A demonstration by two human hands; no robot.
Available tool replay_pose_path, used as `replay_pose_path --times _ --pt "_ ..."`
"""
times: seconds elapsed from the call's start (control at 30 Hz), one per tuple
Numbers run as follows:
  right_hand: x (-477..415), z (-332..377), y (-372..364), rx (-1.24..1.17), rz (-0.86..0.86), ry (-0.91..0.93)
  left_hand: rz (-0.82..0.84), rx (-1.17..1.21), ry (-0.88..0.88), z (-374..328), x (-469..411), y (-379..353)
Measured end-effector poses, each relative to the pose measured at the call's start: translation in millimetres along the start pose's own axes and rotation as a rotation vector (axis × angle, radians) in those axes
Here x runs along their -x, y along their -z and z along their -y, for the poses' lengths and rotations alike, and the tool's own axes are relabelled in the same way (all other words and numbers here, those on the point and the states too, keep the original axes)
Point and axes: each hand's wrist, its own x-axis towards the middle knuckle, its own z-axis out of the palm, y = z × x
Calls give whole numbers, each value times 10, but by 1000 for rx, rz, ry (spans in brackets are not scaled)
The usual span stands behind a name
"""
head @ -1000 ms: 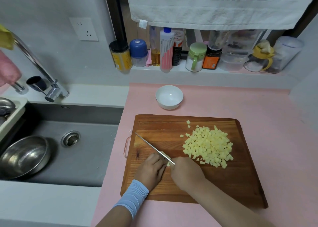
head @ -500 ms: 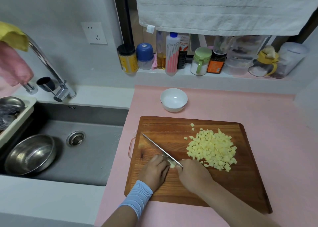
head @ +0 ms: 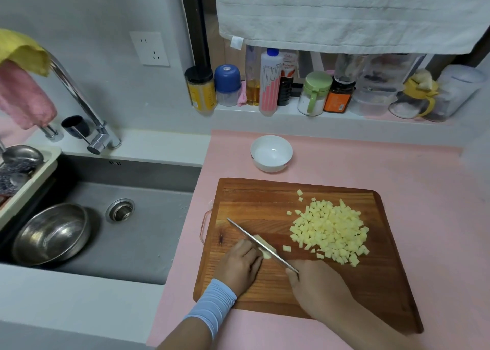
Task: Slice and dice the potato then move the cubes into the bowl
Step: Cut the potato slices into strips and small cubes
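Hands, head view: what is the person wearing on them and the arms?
The left hand is bare; a light blue ribbed wristband wraps the wrist behind it. The right hand and its forearm are bare: no glove, sleeve, watch or ring shows.

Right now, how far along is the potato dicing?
Mostly done: a big pile of cubes sits on the cutting board. In hand: the left hand steadies a small potato piece while the right hand works the knife. Left: the bowl is empty, so every cube must go in.
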Motion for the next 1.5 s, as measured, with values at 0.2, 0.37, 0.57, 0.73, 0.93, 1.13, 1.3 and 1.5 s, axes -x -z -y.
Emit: replay_pose_path --times 0.2,0.37,0.57,0.73,0.93,1.13,1.3,1.5 --pt "4 -89 -20 -7 66 -55 9 14 -8 11 7 -6" --pt "-225 77 -60 -80 93 -57 9 37 -11 29 -1 -9" --pt "-379 163 -32 -128 97 -65 14 57 0 24 0 -2" --pt "-345 71 98 -223 90 -61 31 107 23 0 -32 50" --pt "-331 -66 329 -351 6 -95 110 123 159 128 -175 215" --pt "-360 -145 420 -291 -39 -122 360 -78 -7 196 -315 240" --pt "-332 -184 391 -253 -32 -107 270 -145 103 122 -227 214" --pt "-255 -123 339 -270 -27 -112 190 -41 219 -16 -113 167"
